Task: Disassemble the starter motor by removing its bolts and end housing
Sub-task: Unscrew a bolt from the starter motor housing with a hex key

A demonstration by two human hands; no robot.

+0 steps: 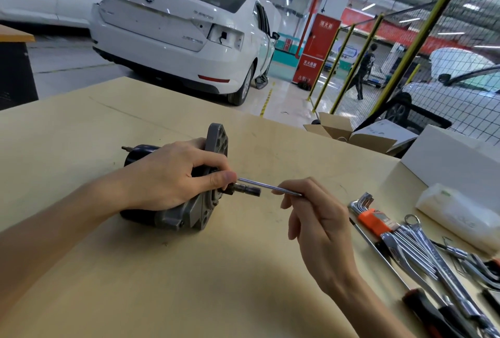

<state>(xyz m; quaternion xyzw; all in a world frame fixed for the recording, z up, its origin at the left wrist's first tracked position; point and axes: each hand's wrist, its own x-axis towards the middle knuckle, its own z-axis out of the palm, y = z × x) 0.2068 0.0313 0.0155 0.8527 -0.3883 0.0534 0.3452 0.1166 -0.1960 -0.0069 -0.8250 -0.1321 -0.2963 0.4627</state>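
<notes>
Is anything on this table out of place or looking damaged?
Nothing on the table looks damaged. The starter motor lies on its side under the left hand; the right hand pinches a thin metal rod. The wrenches lie heaped loosely.

a pale wooden worktable (135, 270) fills the foreground. along its right side lies a set of l-shaped hex keys in an orange holder (370, 217), just beside a fan of chrome combination spanners (422, 251). a black-and-red tool handle (430, 310) lies near the lower right edge. a clear plastic bag (457, 213) rests by a white rectangular box (451, 164). beyond the table sits an open brown cardboard carton (349, 132). a white saloon car (184, 31) stands on the workshop floor, near a red fire cabinet (316, 48) and a yellow-framed mesh fence (405, 50).
</notes>
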